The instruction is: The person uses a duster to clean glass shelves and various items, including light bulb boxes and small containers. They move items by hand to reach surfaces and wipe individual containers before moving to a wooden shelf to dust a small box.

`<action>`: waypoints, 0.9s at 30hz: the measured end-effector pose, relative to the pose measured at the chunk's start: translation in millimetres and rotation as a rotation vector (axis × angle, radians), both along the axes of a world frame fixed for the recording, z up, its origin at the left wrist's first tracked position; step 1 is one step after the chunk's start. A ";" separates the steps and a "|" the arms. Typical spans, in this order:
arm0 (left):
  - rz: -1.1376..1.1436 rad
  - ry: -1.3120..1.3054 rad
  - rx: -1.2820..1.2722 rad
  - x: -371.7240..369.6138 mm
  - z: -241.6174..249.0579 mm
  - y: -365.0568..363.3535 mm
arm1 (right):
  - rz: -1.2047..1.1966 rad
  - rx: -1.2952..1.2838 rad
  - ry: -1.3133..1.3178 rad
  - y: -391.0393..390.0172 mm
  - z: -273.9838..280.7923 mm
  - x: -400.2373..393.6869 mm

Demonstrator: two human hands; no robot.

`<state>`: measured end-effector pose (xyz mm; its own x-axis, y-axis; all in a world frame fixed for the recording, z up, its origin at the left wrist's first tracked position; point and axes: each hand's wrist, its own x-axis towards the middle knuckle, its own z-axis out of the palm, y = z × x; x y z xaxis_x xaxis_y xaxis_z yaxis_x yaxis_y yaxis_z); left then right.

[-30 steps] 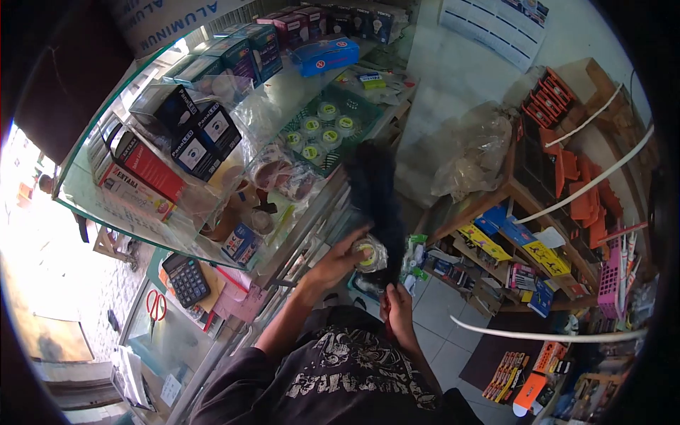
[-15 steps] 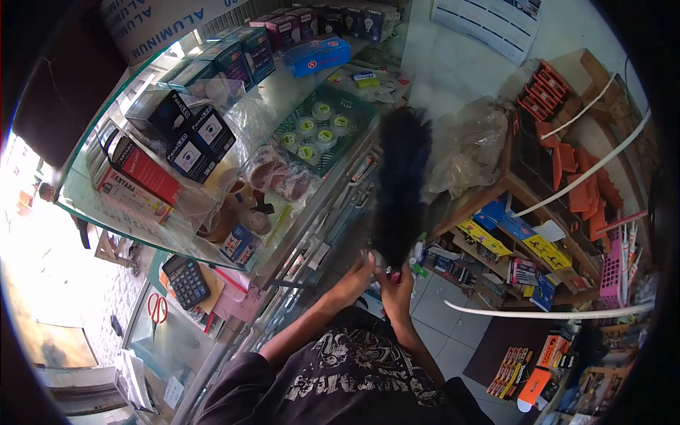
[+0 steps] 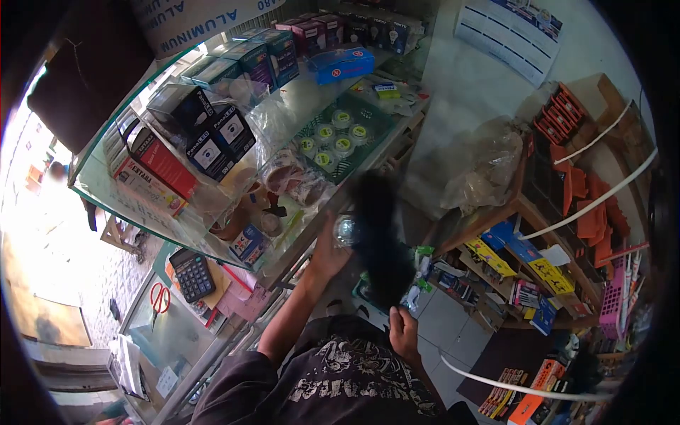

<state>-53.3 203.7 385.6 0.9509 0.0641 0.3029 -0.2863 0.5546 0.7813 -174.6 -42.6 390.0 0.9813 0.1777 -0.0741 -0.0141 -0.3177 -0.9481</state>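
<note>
Gripping a duster low down in the right hand, with fingers folded tight; holding a clear tub just beside it in the outstretched left hand, with fingers seemingly curled round, though blurred. Visible in a basket: six tubs. Legible: "PanaLED" on boxes, "ABC" on a pack.

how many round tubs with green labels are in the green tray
6, in two slanting rows across the green tray: left row's top tub, middle tub and bottom tub; right row's upper tub, central tub and lower tub. Any underneath would be hidden.
</note>
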 end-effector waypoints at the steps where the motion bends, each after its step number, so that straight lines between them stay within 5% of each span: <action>1: 0.050 0.138 -0.108 4.7 1.7 -4.6 | 0.048 -0.010 0.030 -1.7 -3.5 -4.0; 2: 0.097 0.275 -0.217 10.6 4.0 -12.6 | 0.094 -0.019 0.060 -2.8 -5.4 -6.7; 3: 0.112 0.207 -0.032 25.1 -37.4 -13.2 | 0.147 -0.076 -0.005 0.2 13.2 -6.0; 4: 0.126 0.135 0.152 29.4 -3.6 -18.5 | 0.140 -0.075 -0.007 0.4 15.3 -4.8; 5: -0.147 0.238 -0.610 6.6 28.0 -19.5 | 0.129 -0.030 0.014 0.3 16.4 -4.0; 8: -0.133 0.154 -0.341 18.6 14.3 -15.1 | 0.088 0.000 0.091 1.3 13.8 -0.7; 9: -0.115 0.497 -0.712 13.8 41.4 -23.0 | 0.051 0.069 0.120 4.6 11.2 0.9; 10: -0.119 0.498 -0.711 9.6 49.9 -25.0 | 0.012 0.139 0.149 7.0 9.9 1.3; 12: -0.100 0.130 -0.128 4.9 57.2 -27.6 | 0.044 0.126 0.090 5.5 9.8 4.6; 13: -0.277 0.149 -0.447 9.6 50.1 -29.4 | 0.079 0.107 0.035 4.5 9.9 6.5; 14: -0.284 0.149 -0.449 11.0 47.4 -31.6 | 0.073 0.105 0.034 5.9 11.9 9.0; 16: -0.336 0.564 -0.798 9.8 50.8 -35.4 | -0.102 0.340 0.202 12.1 19.0 18.5; 17: -0.352 0.401 -0.770 21.2 -8.8 -24.7 | -0.120 0.407 0.327 13.9 20.0 21.7; 18: -0.358 0.407 -0.768 18.9 -8.6 -23.4 | -0.129 0.410 0.328 13.1 13.2 18.6; 20: 0.106 0.306 0.132 16.4 6.0 -21.2 | 0.025 0.260 0.233 9.3 -4.4 15.5; 21: 0.144 0.286 -0.019 2.0 52.3 -24.4 | 0.033 0.275 0.233 9.3 -3.4 14.6; 22: 0.148 0.282 -0.021 6.0 38.1 -22.0 | 0.038 0.274 0.230 8.6 -5.4 15.8; 24: 0.410 0.172 0.652 12.4 5.3 -18.8 | 0.025 0.304 0.250 9.7 -4.7 18.0; 25: 0.409 0.178 0.654 10.3 -1.0 -23.5 | 0.026 0.305 0.257 11.7 0.7 19.6; 27: 0.041 0.433 0.027 9.4 -1.4 -35.7 | -0.062 0.344 0.404 17.0 15.6 32.0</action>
